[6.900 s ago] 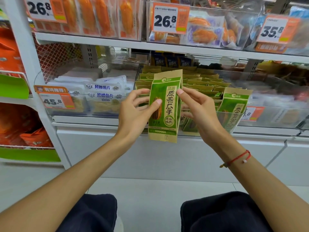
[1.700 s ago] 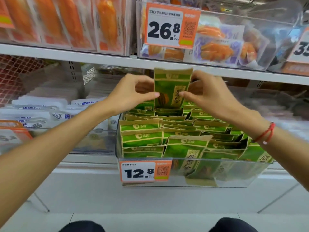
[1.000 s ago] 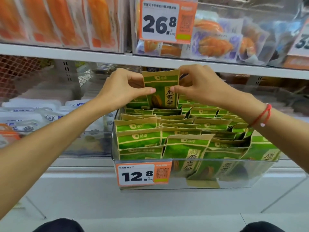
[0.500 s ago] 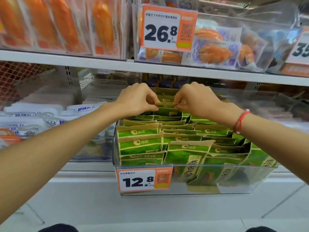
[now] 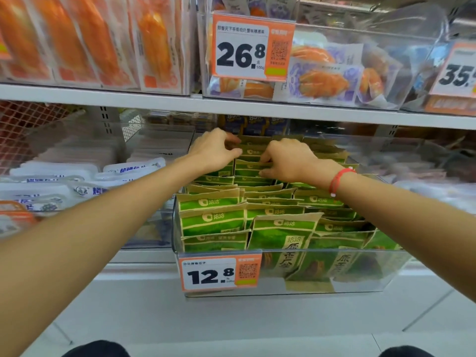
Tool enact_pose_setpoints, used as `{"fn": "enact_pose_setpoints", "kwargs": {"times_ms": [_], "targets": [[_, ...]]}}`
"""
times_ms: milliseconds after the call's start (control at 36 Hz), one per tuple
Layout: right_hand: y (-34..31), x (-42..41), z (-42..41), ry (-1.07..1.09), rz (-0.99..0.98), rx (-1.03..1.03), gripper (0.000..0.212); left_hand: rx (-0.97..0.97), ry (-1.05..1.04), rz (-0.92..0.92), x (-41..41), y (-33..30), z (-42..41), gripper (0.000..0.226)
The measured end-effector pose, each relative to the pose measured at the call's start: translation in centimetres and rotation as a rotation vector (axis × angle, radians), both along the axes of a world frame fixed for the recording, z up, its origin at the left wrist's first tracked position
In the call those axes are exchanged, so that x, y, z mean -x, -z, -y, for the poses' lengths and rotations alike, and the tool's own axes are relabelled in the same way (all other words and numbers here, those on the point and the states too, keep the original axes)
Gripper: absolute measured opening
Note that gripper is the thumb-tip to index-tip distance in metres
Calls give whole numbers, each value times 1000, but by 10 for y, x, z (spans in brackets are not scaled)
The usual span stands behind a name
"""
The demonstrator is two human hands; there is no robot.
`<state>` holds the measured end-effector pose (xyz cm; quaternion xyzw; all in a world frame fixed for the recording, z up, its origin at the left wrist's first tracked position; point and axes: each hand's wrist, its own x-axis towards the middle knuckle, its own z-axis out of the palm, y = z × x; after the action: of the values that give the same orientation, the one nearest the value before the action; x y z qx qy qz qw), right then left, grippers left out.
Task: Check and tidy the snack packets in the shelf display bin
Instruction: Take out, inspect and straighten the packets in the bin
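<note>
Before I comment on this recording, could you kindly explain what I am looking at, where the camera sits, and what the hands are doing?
There is no machine: a person wears one wide-angle camera on the head, looking forward and down at two bare arms. The left hand and right hand reach to the back of a clear display bin on a shop shelf, fingers curled on the tops of the rear green snack packets. More rows of these packets fill the bin, which carries a 12.8 price tag. A red string bracelet circles the right wrist.
</note>
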<state>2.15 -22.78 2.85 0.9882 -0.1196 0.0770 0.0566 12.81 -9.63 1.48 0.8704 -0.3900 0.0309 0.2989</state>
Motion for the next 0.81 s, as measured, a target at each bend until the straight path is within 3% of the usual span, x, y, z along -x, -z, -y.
{"fn": "enact_pose_setpoints", "kwargs": {"times_ms": [111, 194, 361, 444, 528, 806], "targets": [[3, 28, 7, -47, 119, -233, 41, -130, -21, 129, -3, -7, 9, 40], [4, 40, 17, -25, 186, -215, 50, -227, -25, 237, -5, -12, 13, 41], [7, 36, 13, 187, -55, -213, 84, -196, -35, 251, -4, -9, 21, 25], [10, 33, 13, 233, -234, -245, 84, -153, -23, 267, -4, -9, 19, 22], [13, 32, 12, 243, -295, -227, 79, -117, -6, 252, -1, -9, 13, 23], [18, 33, 15, 239, -224, -240, 75, 89, 57, 195, 21, -14, -18, 17]]}}
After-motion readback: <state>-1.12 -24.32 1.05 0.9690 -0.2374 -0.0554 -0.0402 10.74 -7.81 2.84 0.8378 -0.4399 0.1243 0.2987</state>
